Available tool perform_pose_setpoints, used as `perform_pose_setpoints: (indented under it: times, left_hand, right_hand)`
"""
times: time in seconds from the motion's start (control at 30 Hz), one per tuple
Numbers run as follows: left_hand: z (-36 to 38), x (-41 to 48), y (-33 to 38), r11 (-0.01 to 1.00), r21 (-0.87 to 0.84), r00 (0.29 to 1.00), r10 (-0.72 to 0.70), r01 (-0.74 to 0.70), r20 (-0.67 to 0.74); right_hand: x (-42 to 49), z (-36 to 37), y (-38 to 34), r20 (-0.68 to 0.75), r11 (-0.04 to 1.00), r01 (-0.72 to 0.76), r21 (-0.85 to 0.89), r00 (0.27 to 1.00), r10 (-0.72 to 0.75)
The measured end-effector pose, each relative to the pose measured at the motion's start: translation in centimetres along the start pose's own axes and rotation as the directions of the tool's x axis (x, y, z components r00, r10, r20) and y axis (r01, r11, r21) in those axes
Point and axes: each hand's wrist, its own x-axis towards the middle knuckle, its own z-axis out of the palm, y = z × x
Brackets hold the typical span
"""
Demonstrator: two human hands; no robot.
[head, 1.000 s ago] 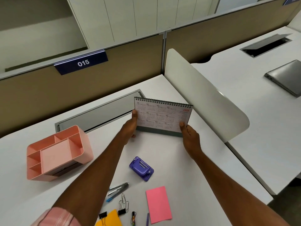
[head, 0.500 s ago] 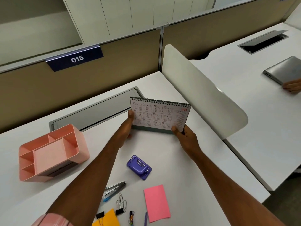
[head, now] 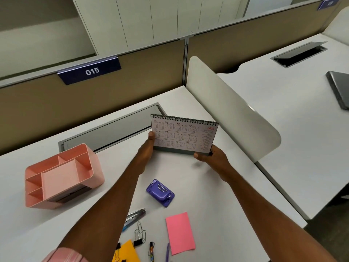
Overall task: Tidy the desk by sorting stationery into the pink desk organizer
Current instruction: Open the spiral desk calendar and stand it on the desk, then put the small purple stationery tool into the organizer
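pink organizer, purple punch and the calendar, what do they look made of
The pink desk organizer: moulded plastic, matte, thin walls. The purple hole punch: glossy plastic shell, likely, with silvery metal rivets. The desk calendar: printed paper pages on a dark wire spiral, seemingly card base.

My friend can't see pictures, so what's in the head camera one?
The left hand and right hand hold a desk calendar upright by its edges. A pink desk organizer sits to the left, a purple tool nearer.
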Motion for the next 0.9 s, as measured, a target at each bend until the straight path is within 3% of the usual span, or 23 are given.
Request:
perform_pose_setpoints:
  times: [0.33,0.67,0.77,0.9]
  left_hand:
    - [-0.8,-2.5,-0.9,0.998,0.043,0.995,-0.041,0.045,-0.090]
    - [-2.8,-7.0,-4.7,0.939,0.342,0.994,0.071,-0.037,-0.086]
    - [-2.9,-7.7,-6.1,0.907,0.420,0.996,0.058,-0.022,-0.073]
    - [-3.1,-9.1,-9.0,0.918,0.395,0.988,0.096,-0.040,-0.123]
  right_hand:
    - [-0.5,-0.4,0.4,-0.098,0.999,-0.010,0.046,0.995,0.015]
    - [-4.4,1.7,1.5,-0.412,0.993,-0.119,0.007,0.904,0.111]
    - [-5.7,3.1,2.1,-0.411,0.992,-0.128,-0.021,0.905,0.108]
    - [-8.4,5.9,2.7,-0.339,0.988,-0.125,-0.094,0.937,0.086]
